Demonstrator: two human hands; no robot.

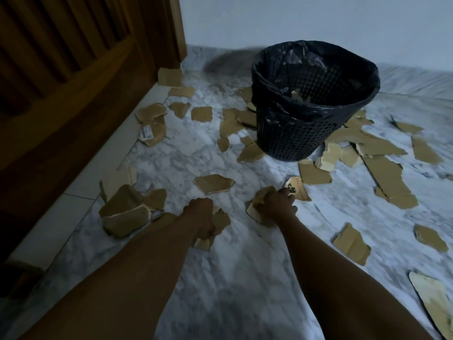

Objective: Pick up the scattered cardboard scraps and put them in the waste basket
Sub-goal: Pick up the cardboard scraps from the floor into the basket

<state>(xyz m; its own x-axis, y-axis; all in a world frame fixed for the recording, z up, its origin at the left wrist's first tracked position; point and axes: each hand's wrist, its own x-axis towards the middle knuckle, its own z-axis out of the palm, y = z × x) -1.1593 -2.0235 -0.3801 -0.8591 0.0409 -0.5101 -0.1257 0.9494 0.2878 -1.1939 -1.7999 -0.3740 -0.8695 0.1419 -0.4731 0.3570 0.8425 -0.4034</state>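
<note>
Head view: left hand (pixel 199 213), right hand (pixel 275 204) half-hide clutched scraps (pixel 221 220).

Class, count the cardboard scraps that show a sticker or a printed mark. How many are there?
2. The scrap with a white sticker lies beside the wooden panel, left; the scrap with a black printed symbol lies against the right hand. Others may hide print face-down.

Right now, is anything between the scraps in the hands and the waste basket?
Nothing upright: left hand and right hand each grip scraps; between them and the waste basket only loose scraps lie flat on the floor. The basket's mouth is open.
</note>
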